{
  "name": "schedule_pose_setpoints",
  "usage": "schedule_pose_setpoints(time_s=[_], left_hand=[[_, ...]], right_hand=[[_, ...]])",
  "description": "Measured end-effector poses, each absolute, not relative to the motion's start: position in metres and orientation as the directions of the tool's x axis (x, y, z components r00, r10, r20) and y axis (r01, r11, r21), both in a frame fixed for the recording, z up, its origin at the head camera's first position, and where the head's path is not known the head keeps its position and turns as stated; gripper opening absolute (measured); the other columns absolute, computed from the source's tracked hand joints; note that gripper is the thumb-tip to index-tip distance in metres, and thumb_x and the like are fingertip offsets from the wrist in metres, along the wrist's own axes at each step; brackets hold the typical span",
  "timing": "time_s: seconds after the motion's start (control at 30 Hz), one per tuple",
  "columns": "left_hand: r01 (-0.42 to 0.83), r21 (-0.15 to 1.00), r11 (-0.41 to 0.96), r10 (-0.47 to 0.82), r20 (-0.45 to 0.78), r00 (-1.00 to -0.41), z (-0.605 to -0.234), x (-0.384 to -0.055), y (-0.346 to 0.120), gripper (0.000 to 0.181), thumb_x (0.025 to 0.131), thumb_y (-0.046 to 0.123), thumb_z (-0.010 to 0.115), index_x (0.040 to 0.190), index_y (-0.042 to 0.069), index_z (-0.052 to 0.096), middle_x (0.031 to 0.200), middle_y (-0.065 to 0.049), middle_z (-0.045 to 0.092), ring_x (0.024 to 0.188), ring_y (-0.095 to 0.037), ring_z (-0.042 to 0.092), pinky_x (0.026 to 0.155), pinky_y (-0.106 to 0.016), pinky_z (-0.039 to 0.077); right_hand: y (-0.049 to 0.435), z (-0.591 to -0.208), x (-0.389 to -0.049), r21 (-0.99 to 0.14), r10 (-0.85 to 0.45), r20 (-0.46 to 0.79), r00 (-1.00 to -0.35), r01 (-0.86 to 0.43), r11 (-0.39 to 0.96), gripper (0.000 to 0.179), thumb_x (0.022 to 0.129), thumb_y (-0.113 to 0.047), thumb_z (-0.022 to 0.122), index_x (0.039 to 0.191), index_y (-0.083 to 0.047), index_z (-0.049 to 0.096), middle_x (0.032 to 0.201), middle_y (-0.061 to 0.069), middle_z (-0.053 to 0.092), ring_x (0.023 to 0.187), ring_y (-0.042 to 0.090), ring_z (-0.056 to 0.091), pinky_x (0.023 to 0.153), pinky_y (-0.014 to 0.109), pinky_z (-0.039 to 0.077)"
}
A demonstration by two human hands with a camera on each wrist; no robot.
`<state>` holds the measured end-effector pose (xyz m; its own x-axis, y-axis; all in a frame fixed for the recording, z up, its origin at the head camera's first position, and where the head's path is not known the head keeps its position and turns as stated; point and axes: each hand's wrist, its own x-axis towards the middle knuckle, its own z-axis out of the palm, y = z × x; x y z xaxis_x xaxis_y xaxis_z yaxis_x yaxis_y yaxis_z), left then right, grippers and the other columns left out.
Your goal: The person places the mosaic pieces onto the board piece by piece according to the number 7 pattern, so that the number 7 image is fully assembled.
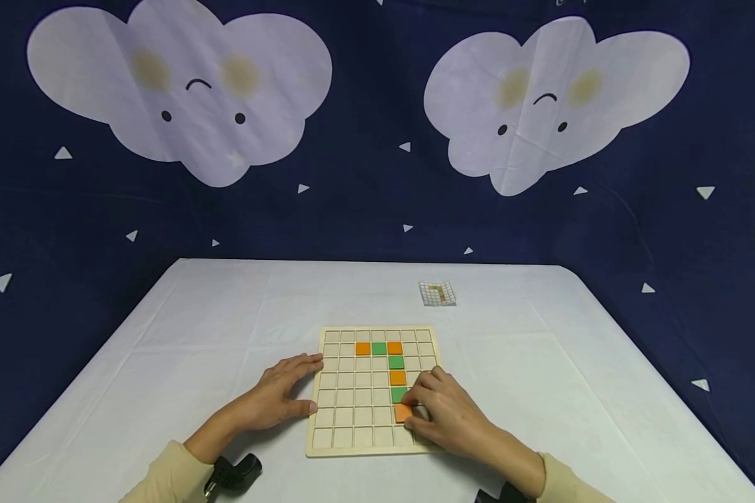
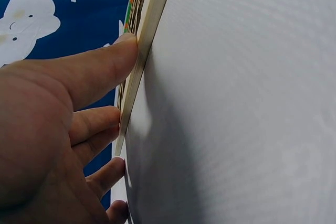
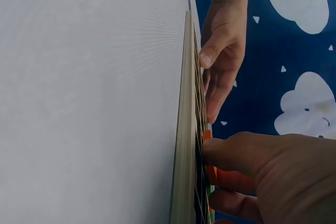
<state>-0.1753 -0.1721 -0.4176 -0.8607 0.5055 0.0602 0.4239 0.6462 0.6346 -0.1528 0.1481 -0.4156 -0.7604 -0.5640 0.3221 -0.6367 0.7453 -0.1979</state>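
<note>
A pale wooden grid board (image 1: 346,417) lies on the table, with orange and green square tiles on it. Some form a short row near the top; others run down a column, among them a green tile (image 1: 399,395). At the lower end of that column my right hand (image 1: 449,413) pinches an orange tile (image 1: 403,413) between thumb and fingers, and the right wrist view shows the orange tile (image 3: 207,135) at the thumb tip. My left hand (image 1: 275,395) has its fingers extended, thumb and fingertips touching the board's left edge (image 2: 143,51).
Behind the board lies a small card (image 1: 437,293) printed with a grid and a coloured pattern. A white cloth (image 1: 214,328) covers the table. At the back hangs a dark blue curtain (image 1: 377,209) with clouds. Black devices (image 1: 235,475) sit at both wrists.
</note>
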Motion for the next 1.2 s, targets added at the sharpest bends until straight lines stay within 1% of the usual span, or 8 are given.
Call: schedule_pose_setpoints(time_s=[0.13, 0.4, 0.93, 1.2], left_hand=[[0.419, 0.636, 0.648, 0.504, 0.055, -0.862, -0.4174, -0.1755, -0.1721, 0.066, 0.083, 0.028, 0.070, 0.138, 0.001, 0.045, 0.150, -0.014, 0.037, 0.140, -0.044, 0.024, 0.107, -0.067, 0.016], [0.424, 0.634, 0.647, 0.504, 0.062, -0.862, -0.4185, -0.1763, -0.1714, 0.066, 0.083, 0.027, 0.070, 0.138, 0.002, 0.045, 0.150, -0.014, 0.037, 0.140, -0.043, 0.025, 0.106, -0.067, 0.017], [0.419, 0.636, 0.648, 0.504, 0.054, -0.862, -0.4198, -0.1770, -0.1713, 0.067, 0.083, 0.029, 0.070, 0.138, 0.003, 0.044, 0.150, -0.013, 0.037, 0.141, -0.043, 0.024, 0.107, -0.067, 0.016], [0.428, 0.629, 0.649, 0.512, 0.055, -0.857, -0.4201, -0.1772, -0.1725, 0.067, 0.083, 0.030, 0.070, 0.138, 0.003, 0.044, 0.150, -0.013, 0.036, 0.140, -0.044, 0.024, 0.106, -0.067, 0.016]], right_hand=[[0.1468, -0.4162, -0.1536, -0.188, -0.565, 0.326, -0.758, -0.638, 0.747, 0.022, 0.073, -0.035, 0.079, 0.088, -0.021, 0.071, 0.088, -0.012, 0.059, 0.082, 0.004, 0.041, 0.074, 0.024, 0.041], [0.1453, -0.4163, -0.1532, -0.191, -0.562, 0.324, -0.761, -0.635, 0.749, 0.022, 0.073, -0.035, 0.079, 0.088, -0.021, 0.071, 0.086, -0.012, 0.058, 0.080, 0.003, 0.039, 0.071, 0.021, 0.039], [0.1461, -0.4171, -0.1521, -0.197, -0.560, 0.330, -0.760, -0.635, 0.747, 0.024, 0.072, -0.036, 0.079, 0.089, -0.021, 0.071, 0.086, -0.012, 0.058, 0.080, 0.003, 0.039, 0.072, 0.022, 0.039], [0.1487, -0.4137, -0.1515, -0.230, -0.531, 0.318, -0.786, -0.607, 0.761, 0.025, 0.073, -0.035, 0.078, 0.091, -0.020, 0.071, 0.089, -0.012, 0.059, 0.082, 0.003, 0.040, 0.072, 0.022, 0.040]])
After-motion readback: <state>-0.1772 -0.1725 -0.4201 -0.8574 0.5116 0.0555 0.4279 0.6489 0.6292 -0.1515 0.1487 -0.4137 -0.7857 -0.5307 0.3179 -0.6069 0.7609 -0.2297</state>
